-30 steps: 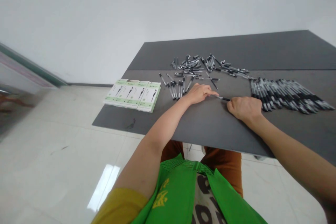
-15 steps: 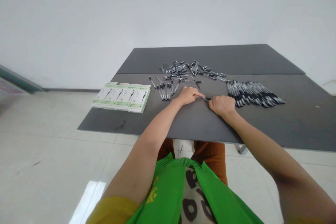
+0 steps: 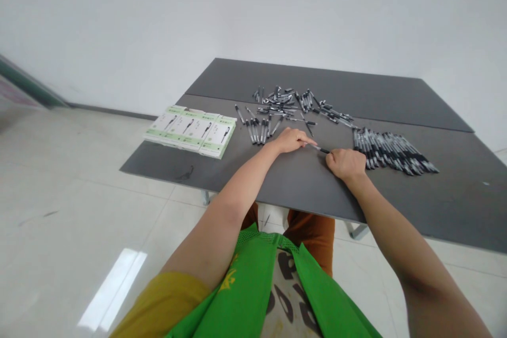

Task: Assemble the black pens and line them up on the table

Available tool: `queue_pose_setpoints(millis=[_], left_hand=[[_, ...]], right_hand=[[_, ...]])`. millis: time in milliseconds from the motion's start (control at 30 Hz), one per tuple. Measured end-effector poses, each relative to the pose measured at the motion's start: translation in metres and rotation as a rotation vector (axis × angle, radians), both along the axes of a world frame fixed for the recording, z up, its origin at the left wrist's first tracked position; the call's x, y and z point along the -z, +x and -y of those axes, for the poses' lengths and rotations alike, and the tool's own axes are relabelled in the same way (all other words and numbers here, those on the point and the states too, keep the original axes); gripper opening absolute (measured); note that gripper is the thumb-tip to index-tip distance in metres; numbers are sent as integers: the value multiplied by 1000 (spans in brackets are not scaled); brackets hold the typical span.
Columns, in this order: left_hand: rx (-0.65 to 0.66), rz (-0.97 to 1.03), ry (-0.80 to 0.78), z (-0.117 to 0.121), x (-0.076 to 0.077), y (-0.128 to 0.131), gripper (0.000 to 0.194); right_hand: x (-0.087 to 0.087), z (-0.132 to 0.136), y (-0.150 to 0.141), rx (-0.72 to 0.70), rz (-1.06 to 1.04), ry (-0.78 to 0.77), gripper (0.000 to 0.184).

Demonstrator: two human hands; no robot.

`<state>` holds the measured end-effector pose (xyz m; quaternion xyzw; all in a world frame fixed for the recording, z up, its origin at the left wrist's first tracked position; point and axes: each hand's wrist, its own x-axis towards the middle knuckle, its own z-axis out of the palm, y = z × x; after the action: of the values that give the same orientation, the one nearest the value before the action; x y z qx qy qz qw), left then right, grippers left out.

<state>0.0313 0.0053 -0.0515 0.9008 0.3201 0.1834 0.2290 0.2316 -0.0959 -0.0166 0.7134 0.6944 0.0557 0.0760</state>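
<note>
A clear-barrelled pen with a black grip (image 3: 322,150) spans the gap between my two hands, just above the front part of the grey table. My left hand (image 3: 292,140) is closed on its left end, with the fingers pointing right. Wrapped round the other end is my right hand (image 3: 347,163), in a fist that hides that part. Close beside the right fist lies a dense row of pens (image 3: 390,150). Behind the left hand several loose pens (image 3: 259,129) lie side by side.
White and green pen boxes (image 3: 190,129) lie flat together at the table's left. A scattered heap of pens and pen parts (image 3: 279,100) is farther back. The grey tabletop (image 3: 301,182) ends at a front edge close to my body. A white wall (image 3: 317,16) stands behind.
The camera view has tilted and shifted, so the table appears rotated. Both hands keep hold of the pen, and slightly more of it shows between them.
</note>
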Motion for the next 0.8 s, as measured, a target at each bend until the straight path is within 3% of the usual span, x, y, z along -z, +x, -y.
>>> queue_pose_setpoints(millis=[800], left_hand=[[-14,58,-27,5,-7,-2,42]], right_hand=[[0,1,3,-44,81,-18,52]])
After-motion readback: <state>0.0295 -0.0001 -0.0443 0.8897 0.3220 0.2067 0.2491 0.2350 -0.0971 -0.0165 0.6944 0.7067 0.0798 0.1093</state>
